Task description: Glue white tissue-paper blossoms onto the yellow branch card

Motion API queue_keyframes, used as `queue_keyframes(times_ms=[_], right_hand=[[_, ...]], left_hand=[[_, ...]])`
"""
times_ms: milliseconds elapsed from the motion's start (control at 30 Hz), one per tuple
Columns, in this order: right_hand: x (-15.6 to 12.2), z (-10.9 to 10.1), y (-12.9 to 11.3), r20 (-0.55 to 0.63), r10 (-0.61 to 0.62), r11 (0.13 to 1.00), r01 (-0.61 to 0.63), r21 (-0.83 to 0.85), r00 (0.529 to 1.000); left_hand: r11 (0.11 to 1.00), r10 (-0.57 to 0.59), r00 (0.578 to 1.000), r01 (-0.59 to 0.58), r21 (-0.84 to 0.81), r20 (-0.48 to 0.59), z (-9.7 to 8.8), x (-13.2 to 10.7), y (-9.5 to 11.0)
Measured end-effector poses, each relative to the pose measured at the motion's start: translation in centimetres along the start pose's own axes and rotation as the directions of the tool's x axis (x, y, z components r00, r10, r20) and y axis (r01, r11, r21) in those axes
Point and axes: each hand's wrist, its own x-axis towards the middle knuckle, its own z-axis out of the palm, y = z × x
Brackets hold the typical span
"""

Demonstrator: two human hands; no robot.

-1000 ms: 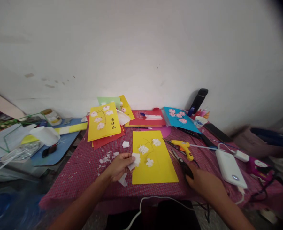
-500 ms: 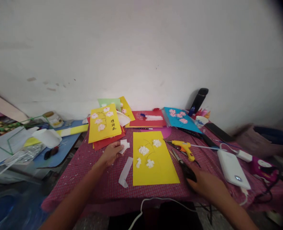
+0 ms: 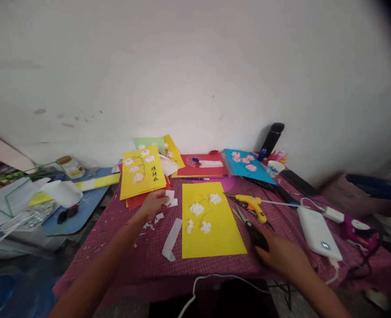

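Note:
My left hand (image 3: 153, 204) pinches small pieces of white paper (image 3: 171, 199) above the left part of the tablecloth. Paper scraps (image 3: 158, 217) lie below that hand, and a longer white paper strip (image 3: 172, 240) rests to their right. A yellow sheet (image 3: 215, 245) lies flat between my hands, bearing several crumpled white paper flowers (image 3: 197, 209) and thin drawn stems. At its right edge, black-handled scissors (image 3: 248, 224) point away from me. My right hand (image 3: 280, 251) has its fingers closed round their handles, partly hidden.
A yellow glue gun (image 3: 250, 201) lies just beyond the scissors. Farther right are a white power bank (image 3: 317, 232) and cables. Finished flower cards (image 3: 137, 187), a red sheet (image 3: 185, 170), a blue card (image 3: 230, 165) and a paper cup (image 3: 275, 168) stand along the back.
My left hand has shifted slightly left with the white paper, and scraps now show below it. My right hand stays at the scissors. The view has shifted a little.

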Motion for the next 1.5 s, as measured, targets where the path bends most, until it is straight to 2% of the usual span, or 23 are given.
queue_keyframes(times_ms=[300, 567, 767, 967, 1167, 1367, 1433, 1500], right_hand=[[-0.2, -0.2, -0.2, -0.008, -0.017, 1.000, 0.017, 0.004, 1.000], [-0.1, 0.0, -0.1, 0.017, -0.023, 1.000, 0.023, -0.011, 1.000], [0.1, 0.2, 0.1, 0.021, -0.030, 1.000, 0.031, -0.008, 0.999], [0.2, 0.4, 0.2, 0.027, -0.031, 0.999, 0.032, -0.026, 0.999], [0.0, 0.3, 0.0, 0.010, -0.031, 0.999, 0.031, -0.017, 0.999], [0.0, 0.3, 0.0, -0.005, -0.025, 0.999, 0.025, -0.020, 1.000], [-0.1, 0.1, -0.1, -0.003, -0.025, 0.999, 0.025, -0.023, 1.000], [-0.2, -0.1, -0.3, -0.001, -0.020, 0.999, 0.020, -0.027, 1.000]], left_hand=[[0.985, -0.010, 1.000, 0.005, -0.171, -0.029, 0.4, -0.4, -0.4], [0.978, -0.047, 0.999, 0.045, -0.202, -0.004, -0.1, -0.3, -0.4], [0.992, -0.006, 1.000, 0.005, -0.124, -0.007, -0.7, 0.2, -0.9], [0.982, 0.147, 0.987, -0.137, 0.132, -0.067, -0.2, 1.5, -2.0], [0.871, 0.285, 0.959, -0.261, 0.417, 0.005, 0.8, 2.3, -1.9], [0.744, 0.374, 0.924, -0.353, 0.568, 0.084, 1.2, 2.0, -1.4], [0.676, 0.407, 0.902, -0.404, 0.616, 0.145, 1.1, 1.7, -1.2], [0.561, 0.467, 0.859, -0.470, 0.681, 0.208, 0.8, 1.1, -1.0]])
